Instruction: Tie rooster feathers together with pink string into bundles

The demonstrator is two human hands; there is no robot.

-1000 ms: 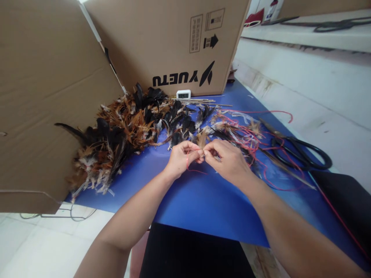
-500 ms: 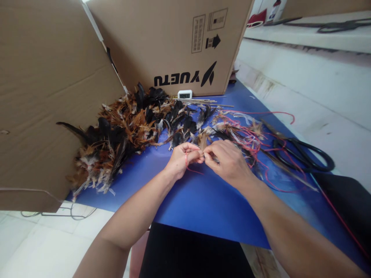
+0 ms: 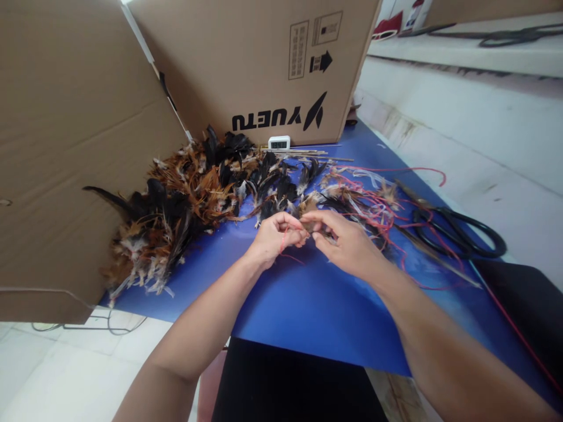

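My left hand [image 3: 278, 237] is closed in a pinch above the blue tabletop. A thin red string [image 3: 292, 258] runs across this hand by the thumb, and its loose end hangs below. Brownish feather bits show at the pinched fingertips, but their shape is mostly hidden. My right hand [image 3: 343, 239] is right beside those fingertips, thumb and index finger apart, the index reaching close to the left hand. Just beyond both hands lie brown and black feathers [image 3: 311, 203], partly covered by the fingers.
A heap of brown and black feathers [image 3: 176, 199] spreads along the left and back. Red strings [image 3: 373, 205] tangle at the right, beside black-handled scissors [image 3: 466, 231]. Cardboard panels [image 3: 264, 64] wall the back and left, with a small white digital clock [image 3: 279, 143] before them.
My right thumb and index finger have come apart from their pinch, the index stretching towards the left fingertips. My left hand keeps its pinch in nearly the same place.
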